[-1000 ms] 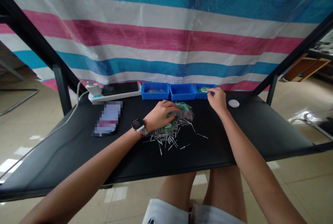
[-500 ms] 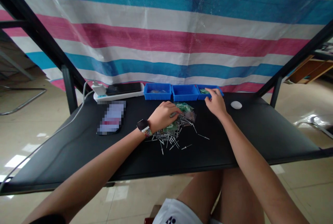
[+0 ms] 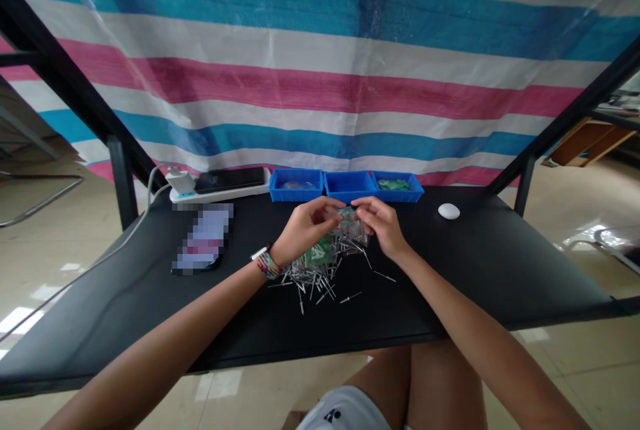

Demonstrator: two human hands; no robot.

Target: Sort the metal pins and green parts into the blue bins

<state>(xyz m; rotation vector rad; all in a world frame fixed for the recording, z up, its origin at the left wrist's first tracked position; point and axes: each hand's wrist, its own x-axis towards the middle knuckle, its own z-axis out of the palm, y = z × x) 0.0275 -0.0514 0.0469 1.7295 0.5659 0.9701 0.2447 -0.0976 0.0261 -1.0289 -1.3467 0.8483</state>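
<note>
My left hand [image 3: 307,227] is over the far side of a mixed pile, its thumb and fingers closed in a pinch. Facing it, my right hand [image 3: 384,225] has its fingers bent together at the pile's far right. Between the fingertips shows a small clear-and-green plastic piece [image 3: 349,218]; whether it is gripped or lies on the pile I cannot tell. The pile holds silver blind rivets [image 3: 320,278], green pieces [image 3: 320,251] and clear plastic bits. Several loose rivets lie in front and to the right.
Behind the pile stand three joined blue bins: the left bin [image 3: 296,195] holds clear pieces, the middle bin [image 3: 350,194] shows a bare floor, the right bin [image 3: 407,195] holds green pieces. A power strip [image 3: 220,195], phone [image 3: 205,237] and white oval object [image 3: 449,211] lie around.
My right hand has left the right bin and come back left to the pile, close to my left hand. My left hand stays over the pile with its wrist turned. The view has shifted slightly.
</note>
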